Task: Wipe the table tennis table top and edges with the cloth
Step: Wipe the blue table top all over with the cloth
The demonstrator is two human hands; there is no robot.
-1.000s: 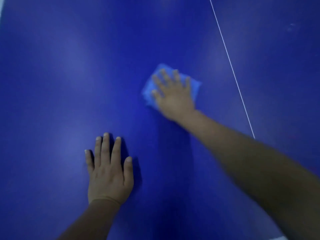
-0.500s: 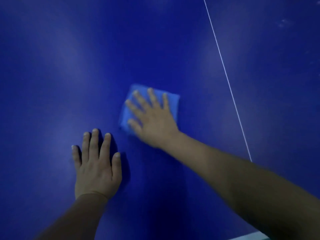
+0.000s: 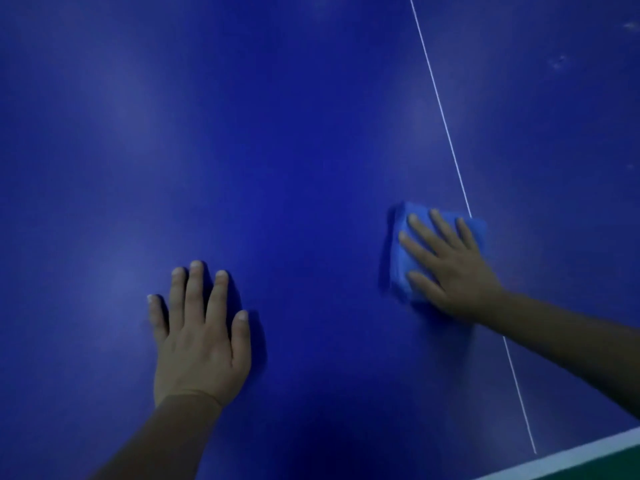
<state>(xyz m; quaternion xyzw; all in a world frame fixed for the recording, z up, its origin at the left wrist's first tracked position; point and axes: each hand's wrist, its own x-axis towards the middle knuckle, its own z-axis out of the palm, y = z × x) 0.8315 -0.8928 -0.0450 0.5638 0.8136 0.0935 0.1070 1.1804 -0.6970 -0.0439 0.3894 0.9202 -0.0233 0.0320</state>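
Observation:
The dark blue table tennis table top [image 3: 277, 133] fills the head view. A folded light blue cloth [image 3: 401, 251] lies flat on it at the right, its far corner on the thin white centre line [image 3: 440, 102]. My right hand [image 3: 450, 268] presses on the cloth with straight, spread fingers. My left hand [image 3: 199, 334] rests flat on the bare table at lower left, palm down, fingers straight, apart from the cloth.
The table's white edge stripe [image 3: 568, 457] runs across the bottom right corner, with green floor beyond it. A few pale smudges [image 3: 559, 62] mark the surface at the upper right.
My right hand slid the cloth toward me and left, then right to the white centre line. My left hand stayed flat on the table.

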